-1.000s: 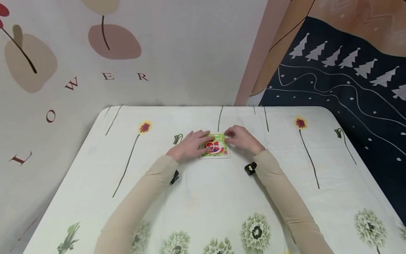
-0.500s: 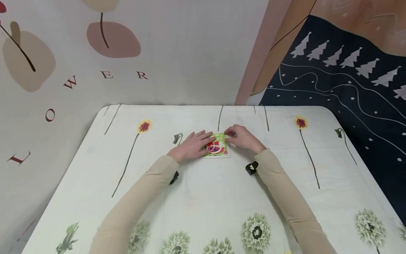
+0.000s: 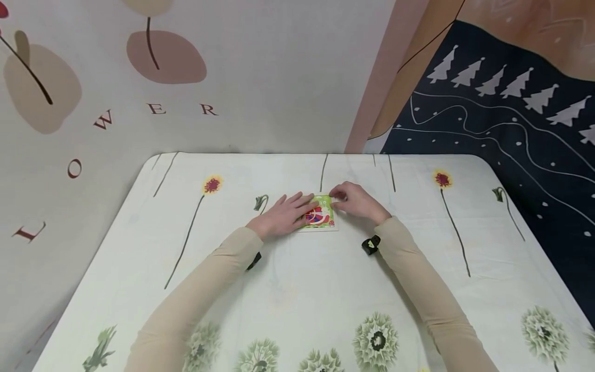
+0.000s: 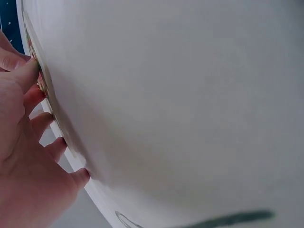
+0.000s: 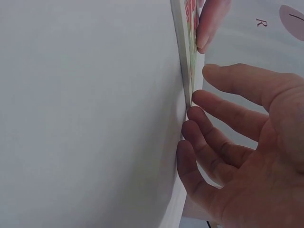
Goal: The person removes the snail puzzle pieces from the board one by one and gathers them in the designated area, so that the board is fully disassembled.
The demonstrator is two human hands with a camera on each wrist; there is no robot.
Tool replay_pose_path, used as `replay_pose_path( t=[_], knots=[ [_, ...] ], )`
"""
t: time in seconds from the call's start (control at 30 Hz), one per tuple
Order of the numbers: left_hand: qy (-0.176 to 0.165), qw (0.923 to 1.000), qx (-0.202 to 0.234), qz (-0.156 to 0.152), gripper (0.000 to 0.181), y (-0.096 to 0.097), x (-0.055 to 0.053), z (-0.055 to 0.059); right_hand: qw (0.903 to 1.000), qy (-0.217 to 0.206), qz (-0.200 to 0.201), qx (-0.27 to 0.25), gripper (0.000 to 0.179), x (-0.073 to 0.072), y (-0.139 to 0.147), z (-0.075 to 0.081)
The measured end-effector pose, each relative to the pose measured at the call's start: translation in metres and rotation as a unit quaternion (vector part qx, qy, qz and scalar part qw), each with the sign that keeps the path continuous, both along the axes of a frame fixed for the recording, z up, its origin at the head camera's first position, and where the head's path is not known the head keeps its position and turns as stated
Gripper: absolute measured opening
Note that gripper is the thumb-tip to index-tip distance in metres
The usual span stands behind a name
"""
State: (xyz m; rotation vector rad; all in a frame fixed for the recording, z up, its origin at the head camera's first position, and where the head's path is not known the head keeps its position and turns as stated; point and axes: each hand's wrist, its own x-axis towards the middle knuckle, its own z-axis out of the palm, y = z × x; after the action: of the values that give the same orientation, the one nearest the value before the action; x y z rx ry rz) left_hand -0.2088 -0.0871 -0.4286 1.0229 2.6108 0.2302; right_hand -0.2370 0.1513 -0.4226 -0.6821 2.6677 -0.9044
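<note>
Head view: left hand (image 3: 284,216) rested on a square picture board (image 3: 325,213), right hand (image 3: 359,201) at its corner

The left hand's fingers were spread and nearly straight, lying over the board's left part without gripping it. The right hand's fingers were loosely bent, thumb apart from index, the index fingertip touching the board's far right corner. Between the two sets of fingers showed a green border and a red curved design. Beneath them, the board lay flat on the white, flower-printed tabletop (image 3: 307,279). Behind the right fingers, a black wrist device (image 3: 371,245) sat beside a beige sleeve (image 3: 418,284).
</note>
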Motion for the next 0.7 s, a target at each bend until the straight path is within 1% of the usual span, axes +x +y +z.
replay_pose_path(
  t=[0.23, 0.47, 0.7],
  knots=[
    [0.006, 0.9999, -0.005, -0.009, 0.055, 0.0012, 0.0027, 0.0011, 0.9998, -0.012, -0.002, -0.016, 0.030, -0.0018, 0.0021, -0.0026],
    [0.007, 0.9999, -0.002, -0.011, 0.052, 0.0009, 0.0018, -0.0011, 0.9996, -0.011, 0.008, -0.024, 0.030, -0.0013, 0.0028, -0.0017],
    [0.009, 0.9998, -0.007, -0.018, 0.050, 0.0017, 0.0003, -0.0014, 0.9992, -0.028, -0.001, -0.027, 0.030, -0.0013, 0.0018, 0.0002]
  ],
)
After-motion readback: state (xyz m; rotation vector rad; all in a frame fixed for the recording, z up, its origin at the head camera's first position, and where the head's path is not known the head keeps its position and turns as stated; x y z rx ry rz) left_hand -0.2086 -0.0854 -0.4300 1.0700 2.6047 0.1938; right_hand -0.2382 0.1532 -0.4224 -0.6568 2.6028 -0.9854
